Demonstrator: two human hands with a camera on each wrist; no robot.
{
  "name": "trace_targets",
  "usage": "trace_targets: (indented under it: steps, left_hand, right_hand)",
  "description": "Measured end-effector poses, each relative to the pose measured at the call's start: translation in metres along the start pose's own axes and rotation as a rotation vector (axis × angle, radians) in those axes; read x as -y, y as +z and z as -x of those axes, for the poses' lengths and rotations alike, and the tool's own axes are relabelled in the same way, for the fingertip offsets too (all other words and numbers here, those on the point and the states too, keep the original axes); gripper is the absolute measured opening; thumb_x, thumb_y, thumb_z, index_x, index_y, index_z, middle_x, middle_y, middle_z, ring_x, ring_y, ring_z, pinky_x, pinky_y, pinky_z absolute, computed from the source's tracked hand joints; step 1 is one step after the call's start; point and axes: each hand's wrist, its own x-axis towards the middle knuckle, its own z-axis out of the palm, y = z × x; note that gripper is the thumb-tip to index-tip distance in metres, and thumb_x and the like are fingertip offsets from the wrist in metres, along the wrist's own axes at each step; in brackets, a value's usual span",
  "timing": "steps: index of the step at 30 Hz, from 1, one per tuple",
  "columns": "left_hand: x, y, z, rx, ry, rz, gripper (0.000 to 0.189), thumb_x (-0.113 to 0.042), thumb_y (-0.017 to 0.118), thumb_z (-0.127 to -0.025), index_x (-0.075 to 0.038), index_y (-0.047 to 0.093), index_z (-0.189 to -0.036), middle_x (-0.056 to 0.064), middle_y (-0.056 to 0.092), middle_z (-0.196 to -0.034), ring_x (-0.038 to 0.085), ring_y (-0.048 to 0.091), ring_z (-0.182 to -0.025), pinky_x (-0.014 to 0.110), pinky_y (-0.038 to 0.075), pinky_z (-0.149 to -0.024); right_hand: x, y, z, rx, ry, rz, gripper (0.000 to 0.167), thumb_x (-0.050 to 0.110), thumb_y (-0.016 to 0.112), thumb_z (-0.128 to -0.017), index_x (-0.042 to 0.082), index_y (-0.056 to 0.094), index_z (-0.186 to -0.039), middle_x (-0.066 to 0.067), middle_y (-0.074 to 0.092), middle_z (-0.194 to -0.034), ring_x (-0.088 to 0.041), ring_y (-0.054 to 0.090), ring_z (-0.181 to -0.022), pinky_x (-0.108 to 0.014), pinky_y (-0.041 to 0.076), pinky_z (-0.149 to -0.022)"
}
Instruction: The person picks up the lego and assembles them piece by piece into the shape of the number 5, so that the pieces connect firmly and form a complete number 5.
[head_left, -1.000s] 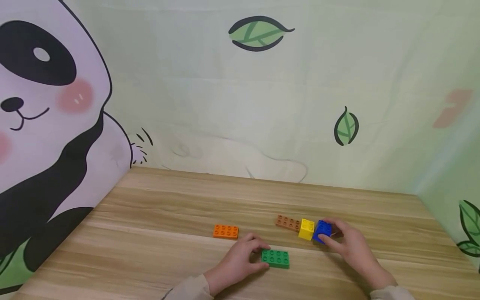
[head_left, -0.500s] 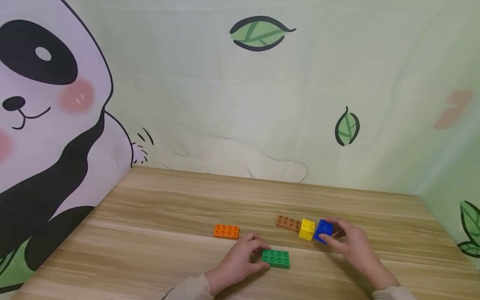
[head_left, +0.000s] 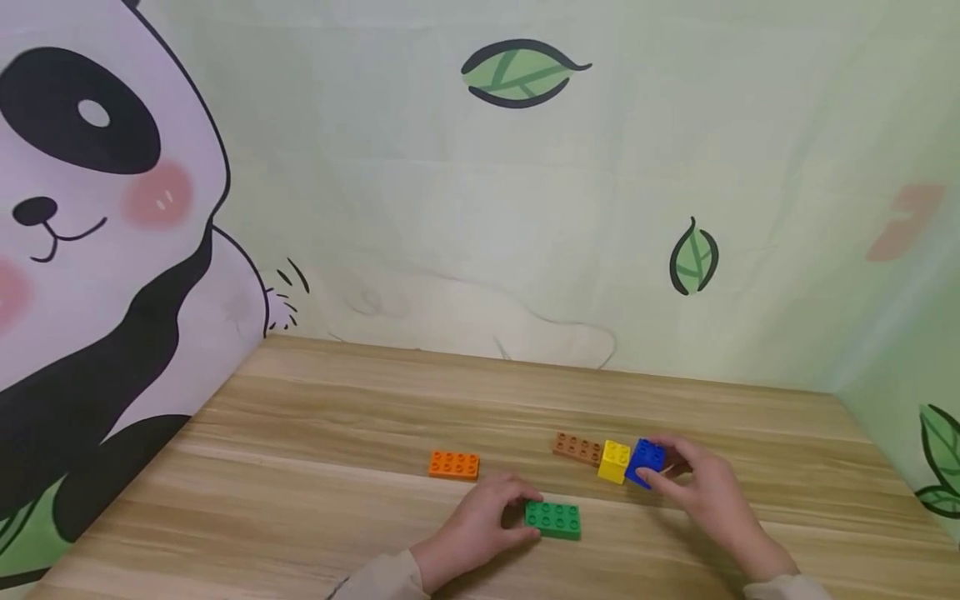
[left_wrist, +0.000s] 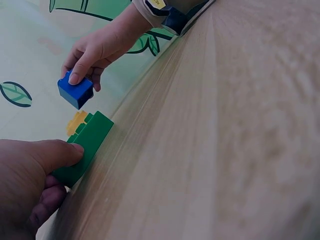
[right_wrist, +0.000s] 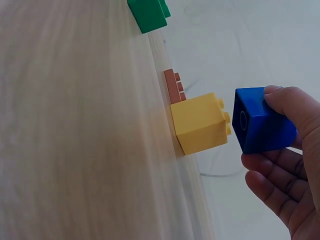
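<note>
1. Blue block (head_left: 645, 463) is held above the table (head_left: 337, 400), pinched between the thumb and fingers of the right hand (head_left: 705, 492); only the right wrist view shows its hollow underside.
2. Yellow block (right_wrist: 200, 124) stands just beside it on the table, next to the brown brick (head_left: 576, 447).
3. Green brick (head_left: 553, 520) lies nearer the person, one end gripped by the left hand's (head_left: 483, 521) thumb and fingers.
4. Orange brick (head_left: 453, 466), seen only in the head view, lies farther left.
</note>
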Motion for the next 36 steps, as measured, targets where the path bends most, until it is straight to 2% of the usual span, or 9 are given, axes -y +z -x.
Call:
trace_targets:
  steps: [11,16,28,36]
  left_hand:
    - [-0.003,0.001,0.003,0.001,0.011,-0.016,0.035,-0.026,0.077,-0.081,-0.020,0.067,-0.113,-0.007,0.065,-0.111,0.006,0.055,-0.103,0.025,0.047,-0.093]
    - [-0.002,0.002,0.003,-0.002,0.017,-0.030,0.034,-0.027,0.077,-0.081,-0.020,0.067,-0.113,-0.008,0.065,-0.111,0.006,0.055,-0.103,0.025,0.047,-0.093]
    - [0.002,0.002,0.002,-0.013,0.025,-0.006,0.035,-0.028,0.078,-0.080,-0.022,0.067,-0.112,-0.009,0.063,-0.109,0.006,0.054,-0.102,0.025,0.046,-0.093]
    - [0.001,0.001,0.002,-0.010,0.019,-0.014,0.034,-0.028,0.078,-0.079,-0.022,0.067,-0.111,-0.009,0.063,-0.107,0.006,0.053,-0.102,0.025,0.046,-0.093]
  right_hand:
    - [0.006,0.007,0.004,-0.008,-0.059,-0.007,0.040,0.024,0.076,-0.082,0.005,0.064,-0.114,-0.003,0.069,-0.088,-0.007,0.061,-0.075,-0.019,0.052,-0.066]
    - [0.013,0.010,0.006,0.018,-0.074,-0.020,0.039,0.025,0.076,-0.081,0.007,0.065,-0.114,-0.001,0.068,-0.089,-0.005,0.061,-0.074,-0.019,0.052,-0.066]
    - [0.023,0.016,0.007,0.065,-0.110,-0.073,0.041,0.022,0.076,-0.081,0.001,0.062,-0.114,-0.003,0.069,-0.089,-0.004,0.061,-0.073,-0.020,0.052,-0.066]
    - [0.025,0.018,0.007,0.042,-0.152,-0.076,0.038,0.018,0.076,-0.081,0.002,0.063,-0.113,-0.005,0.070,-0.089,-0.003,0.061,-0.072,-0.021,0.053,-0.066]
